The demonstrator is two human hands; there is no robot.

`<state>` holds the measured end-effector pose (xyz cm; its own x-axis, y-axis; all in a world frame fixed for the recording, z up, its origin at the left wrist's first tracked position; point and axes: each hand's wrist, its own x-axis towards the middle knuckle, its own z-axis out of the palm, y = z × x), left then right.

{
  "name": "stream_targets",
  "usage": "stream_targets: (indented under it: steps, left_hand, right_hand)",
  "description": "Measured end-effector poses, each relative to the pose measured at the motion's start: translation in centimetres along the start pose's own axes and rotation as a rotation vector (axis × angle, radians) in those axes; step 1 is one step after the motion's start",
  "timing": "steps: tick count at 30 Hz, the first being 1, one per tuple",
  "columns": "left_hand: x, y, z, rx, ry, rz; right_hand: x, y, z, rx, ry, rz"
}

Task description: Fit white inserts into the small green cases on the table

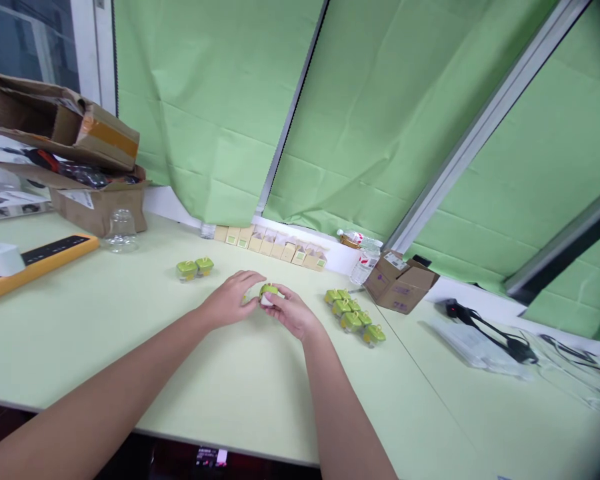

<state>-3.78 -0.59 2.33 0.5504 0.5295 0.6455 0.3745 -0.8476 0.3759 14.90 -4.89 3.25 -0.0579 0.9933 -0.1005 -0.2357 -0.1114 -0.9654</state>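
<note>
- Head view: both hands meet near the middle of the pale green bench [105,347], working on one small green-lidded jar [269,293].
- The left hand [230,300] curls its fingers about the jar's left side; the right hand [293,313] pinches the jar from the right with thumb and fingertips. The jar sits between the two, at or just above the bench top; I cannot tell whether it touches.
- Step in hand, as I judge it: fitting or seating the green lid on the jar's pale body. The next move would call for a steady hold with one hand and a squared press or twist with the other, so the lid goes on level.
- A pair of like jars [195,268] stands to the left, well apart from the hands; a cluster of jars [355,317] lies just to the right of the right hand.
- A row of small cartons [273,243] lines the back edge under the green curtain [220,100].
- A brown box [397,283] carries a white label, a water bottle [364,267] beside it another; neither print can be read.
- Farther left: an orange tray [40,263], a clear glass jar [121,230] and torn cardboard boxes [80,167]. No brand is legible anywhere.
</note>
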Motion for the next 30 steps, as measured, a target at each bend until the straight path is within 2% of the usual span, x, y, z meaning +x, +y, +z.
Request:
stream_targets:
  steps: [3, 10, 18, 30]
  left_hand:
    - [-0.2, 0.5, -0.1, -0.088, -0.053, 0.016]
    - [-0.3, 0.3, 0.2, -0.111, -0.049, -0.018]
    - [0.0, 0.2, 0.2, -0.148, -0.03, -0.047]
    - [-0.5, 0.7, 0.4, -0.282, -0.112, -0.118]
  right_hand:
    - [-0.3, 0.0, 0.6, -0.048, -0.07, 0.015]
    - [-0.1, 0.7, 0.8, -0.151, -0.086, 0.014]
    - [0.7, 1.8, 2.4, -0.272, 0.022, -0.068]
    - [1.0, 1.7, 1.9, -0.368, 0.129, -0.026]
